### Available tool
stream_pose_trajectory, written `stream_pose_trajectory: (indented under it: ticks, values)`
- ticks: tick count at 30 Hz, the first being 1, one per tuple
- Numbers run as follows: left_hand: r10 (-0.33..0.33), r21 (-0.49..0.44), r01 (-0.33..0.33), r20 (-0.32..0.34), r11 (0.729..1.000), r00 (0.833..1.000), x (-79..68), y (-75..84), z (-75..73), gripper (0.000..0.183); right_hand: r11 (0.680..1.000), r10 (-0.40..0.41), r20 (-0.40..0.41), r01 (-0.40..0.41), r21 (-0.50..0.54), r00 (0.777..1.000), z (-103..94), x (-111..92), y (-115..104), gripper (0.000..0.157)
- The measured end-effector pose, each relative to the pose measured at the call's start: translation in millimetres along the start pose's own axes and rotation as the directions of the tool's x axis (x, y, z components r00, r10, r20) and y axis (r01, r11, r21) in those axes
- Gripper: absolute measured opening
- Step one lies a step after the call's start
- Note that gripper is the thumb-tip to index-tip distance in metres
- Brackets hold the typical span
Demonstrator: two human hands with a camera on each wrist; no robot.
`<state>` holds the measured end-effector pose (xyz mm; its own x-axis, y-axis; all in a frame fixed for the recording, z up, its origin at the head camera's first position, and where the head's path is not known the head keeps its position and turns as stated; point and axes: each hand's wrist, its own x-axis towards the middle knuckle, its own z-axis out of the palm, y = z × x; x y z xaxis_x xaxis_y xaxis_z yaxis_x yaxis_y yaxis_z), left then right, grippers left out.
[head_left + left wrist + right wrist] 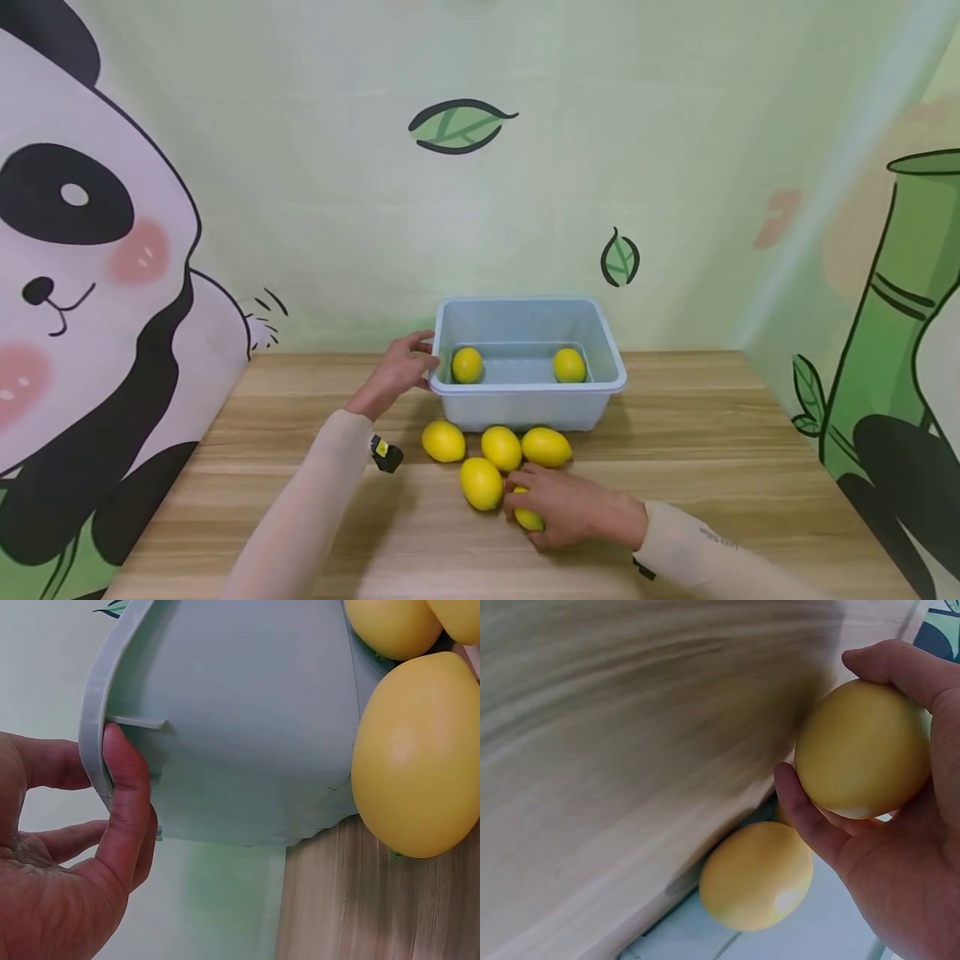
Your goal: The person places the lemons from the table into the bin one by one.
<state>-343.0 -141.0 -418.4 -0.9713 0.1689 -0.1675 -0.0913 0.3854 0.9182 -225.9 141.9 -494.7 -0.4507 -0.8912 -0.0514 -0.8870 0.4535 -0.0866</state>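
A pale blue plastic basin point(525, 410) stands at the back of the table, with one lemon point(467, 365) in its left side and another lemon point(569, 366) in its right. My left hand point(397, 371) grips the basin's left rim; the left wrist view shows fingers on both sides of the rim point(94, 712). In front of the basin, my right hand point(570, 507) holds a lemon point(862, 750) between thumb and fingers, at or just above the tabletop. Just left of that hand lies a lemon point(482, 483). Three more lemons point(501, 448) sit in a row along the basin's front.
The wooden table point(712, 467) spreads out on both sides of the basin. Behind it hangs a green printed backdrop point(337, 208) with leaves, a panda point(150, 350) at left and bamboo point(885, 333) at right. Each wrist carries a small black device point(386, 455).
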Motion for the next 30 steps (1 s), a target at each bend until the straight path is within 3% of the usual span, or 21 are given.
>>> stream_pose_trajectory:
  ticks: [16, 30]
  values:
    - [0.010, -0.011, -0.010, -0.011, 1.000, 1.000, 1.1, -1.8, 1.1, 0.062, 0.996, 0.087, -0.090, -0.085, 0.027, 0.992, -29.9, -4, -1, 0.032]
    - [0.012, -0.013, -0.012, -0.010, 1.000, 1.000, 0.9, -2.2, 1.3, 0.063, 0.996, 0.086, -0.209, -0.088, -0.002, 0.974, -73.9, -5, 6, 0.032]
